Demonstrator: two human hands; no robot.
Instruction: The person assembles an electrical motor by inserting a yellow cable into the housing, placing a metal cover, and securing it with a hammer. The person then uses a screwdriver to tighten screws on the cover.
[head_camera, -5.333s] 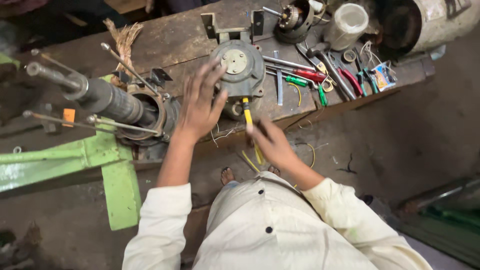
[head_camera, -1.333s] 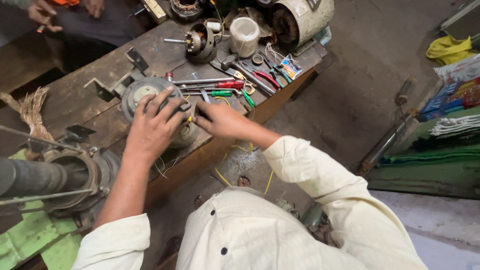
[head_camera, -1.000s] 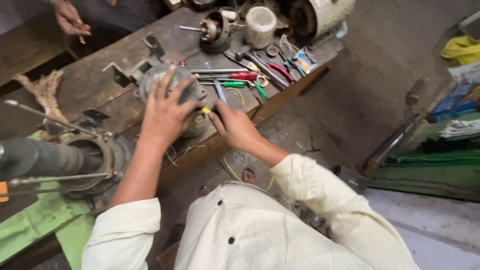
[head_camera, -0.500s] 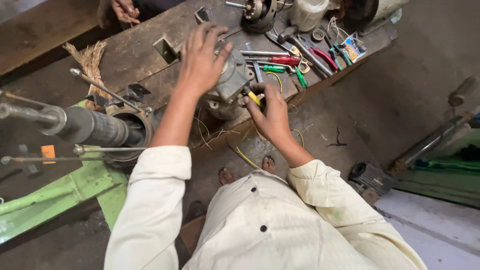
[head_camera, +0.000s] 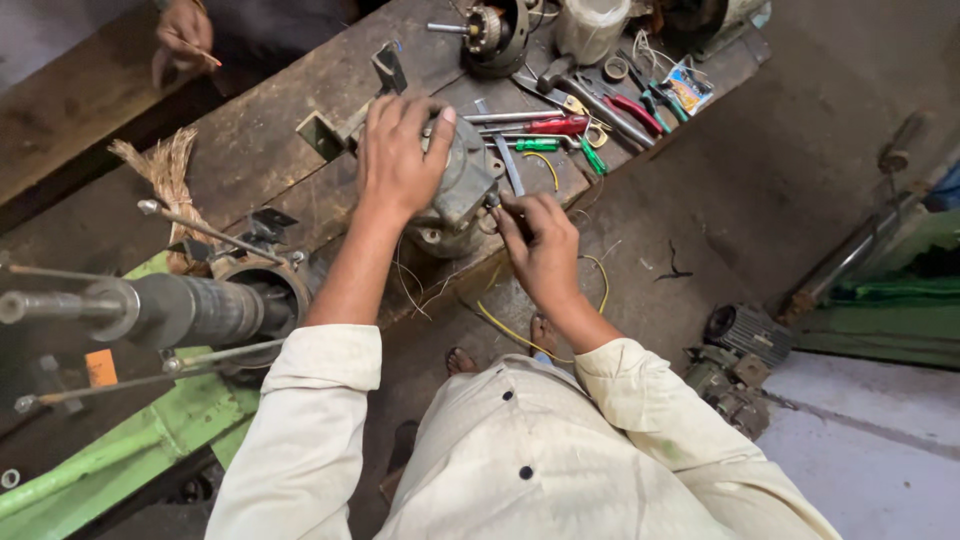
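A grey round motor housing (head_camera: 462, 190) lies tilted on the dark wooden workbench (head_camera: 260, 150). My left hand (head_camera: 398, 155) is spread over its top and grips it. My right hand (head_camera: 538, 243) is closed on a small dark tool whose tip touches the housing's lower right side; most of the tool is hidden by my fingers. Thin wires hang from the housing over the bench edge.
Screwdrivers and pliers with red and green handles (head_camera: 560, 125) lie to the right, by a motor rotor (head_camera: 490, 30) and white container (head_camera: 592, 25). A long rotor shaft (head_camera: 160, 310) rests at left on a green frame (head_camera: 130, 440). Another person's hand (head_camera: 182, 40) works at far left. A small motor (head_camera: 745, 335) sits on the floor.
The view has shifted. My left hand stays on the housing, now tilted toward me. My right hand, with its tool, has moved up against the housing's side.
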